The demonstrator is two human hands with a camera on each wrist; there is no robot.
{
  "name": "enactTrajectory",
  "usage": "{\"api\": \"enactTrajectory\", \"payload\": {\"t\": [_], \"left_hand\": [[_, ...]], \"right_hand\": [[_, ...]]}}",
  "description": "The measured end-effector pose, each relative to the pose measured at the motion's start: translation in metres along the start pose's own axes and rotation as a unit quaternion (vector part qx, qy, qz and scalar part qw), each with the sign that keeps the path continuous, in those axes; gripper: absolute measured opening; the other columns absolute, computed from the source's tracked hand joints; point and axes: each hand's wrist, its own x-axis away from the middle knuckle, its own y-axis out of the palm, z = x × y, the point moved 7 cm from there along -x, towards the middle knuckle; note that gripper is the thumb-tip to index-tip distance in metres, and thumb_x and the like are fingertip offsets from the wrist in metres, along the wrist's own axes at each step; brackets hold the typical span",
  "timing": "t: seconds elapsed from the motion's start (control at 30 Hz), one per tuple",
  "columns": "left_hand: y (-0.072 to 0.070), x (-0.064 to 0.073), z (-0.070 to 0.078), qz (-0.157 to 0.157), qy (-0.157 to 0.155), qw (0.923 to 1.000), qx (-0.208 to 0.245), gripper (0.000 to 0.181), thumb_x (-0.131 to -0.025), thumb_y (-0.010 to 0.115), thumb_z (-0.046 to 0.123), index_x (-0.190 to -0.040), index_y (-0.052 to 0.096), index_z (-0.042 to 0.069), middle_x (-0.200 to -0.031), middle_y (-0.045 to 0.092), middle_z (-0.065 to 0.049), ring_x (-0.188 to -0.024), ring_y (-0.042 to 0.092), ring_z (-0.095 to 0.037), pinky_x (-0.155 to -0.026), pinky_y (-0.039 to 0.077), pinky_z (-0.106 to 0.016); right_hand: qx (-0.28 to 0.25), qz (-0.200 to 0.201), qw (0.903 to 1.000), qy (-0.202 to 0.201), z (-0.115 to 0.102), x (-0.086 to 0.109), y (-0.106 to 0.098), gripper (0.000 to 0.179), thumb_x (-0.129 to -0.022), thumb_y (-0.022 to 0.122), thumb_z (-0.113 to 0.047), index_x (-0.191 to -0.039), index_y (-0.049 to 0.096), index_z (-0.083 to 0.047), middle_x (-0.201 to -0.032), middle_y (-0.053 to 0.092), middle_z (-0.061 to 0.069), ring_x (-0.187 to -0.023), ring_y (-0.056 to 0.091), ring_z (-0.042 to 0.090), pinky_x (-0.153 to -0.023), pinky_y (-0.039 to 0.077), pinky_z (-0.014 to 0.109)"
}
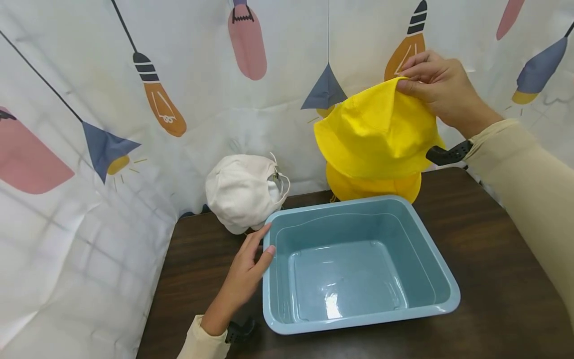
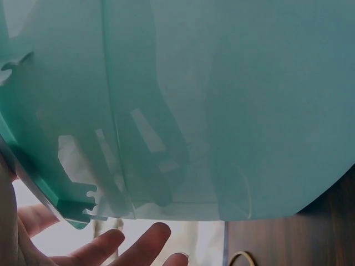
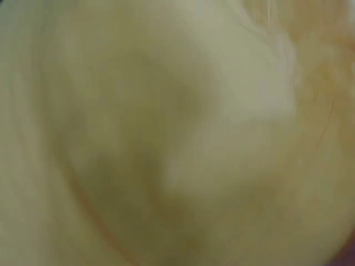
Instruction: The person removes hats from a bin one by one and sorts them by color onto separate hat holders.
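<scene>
My right hand (image 1: 441,89), raised at the back right, pinches a yellow bucket hat (image 1: 372,129) at its crown, thumb in front. The hat hangs brim down, partly covering a second yellow hat (image 1: 374,185) behind the basin. A blue-green plastic basin (image 1: 345,274) stands on the table with nothing in it. My left hand (image 1: 244,269) rests at the basin's left rim with fingers extended. In the left wrist view, the fingers (image 2: 147,244) show beside the basin wall (image 2: 249,111). The right wrist view is filled by blurred, pale yellowish cloth.
A white cap (image 1: 242,192) with a drawstring sits behind the basin's left corner, near the back curtain (image 1: 202,65) printed with lamps and bulbs. The dark wooden table (image 1: 493,279) extends to the right and left of the basin.
</scene>
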Motion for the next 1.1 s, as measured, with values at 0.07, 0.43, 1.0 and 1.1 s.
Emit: {"api": "enactTrajectory", "payload": {"t": [0.07,0.43,1.0,1.1], "left_hand": [[0.0,0.0,0.0,0.002,-0.001,1.0,0.0,0.052,-0.106,0.053,0.037,-0.157,0.039,0.033,-0.144,0.048,-0.004,-0.12,0.062,-0.027,-0.089,0.058,-0.041],[0.001,0.001,0.003,-0.003,-0.002,1.0,0.006,0.052,-0.107,0.052,0.037,-0.156,0.038,0.034,-0.146,0.047,-0.003,-0.122,0.06,-0.027,-0.091,0.057,-0.043],[0.002,0.002,0.003,0.001,-0.009,0.9999,0.006,0.052,-0.106,0.052,0.037,-0.156,0.039,0.034,-0.147,0.047,-0.003,-0.122,0.059,-0.028,-0.092,0.058,-0.045],[0.002,0.001,0.003,0.002,-0.007,1.0,0.005,0.052,-0.106,0.052,0.038,-0.156,0.039,0.035,-0.147,0.047,-0.003,-0.122,0.059,-0.028,-0.092,0.057,-0.044]], "right_hand": [[0.011,-0.002,0.9999,0.006,0.007,-0.001,0.001,0.024,-0.095,0.069,-0.01,-0.11,0.073,0.009,-0.12,0.054,-0.001,-0.112,0.05,0.015,-0.089,0.052,0.009],[0.038,-0.009,0.9985,0.038,0.047,0.013,0.01,0.026,-0.096,0.071,-0.014,-0.113,0.072,0.006,-0.118,0.054,-0.004,-0.109,0.054,0.016,-0.086,0.052,0.008],[0.021,-0.025,0.9981,0.053,0.073,0.03,0.016,0.026,-0.098,0.068,-0.014,-0.117,0.072,0.002,-0.121,0.054,-0.004,-0.104,0.058,0.014,-0.088,0.051,0.008],[0.013,-0.022,0.9983,0.052,0.075,0.034,0.012,0.028,-0.098,0.067,-0.014,-0.119,0.07,0.005,-0.121,0.055,-0.002,-0.106,0.058,0.016,-0.088,0.052,0.009]]}}
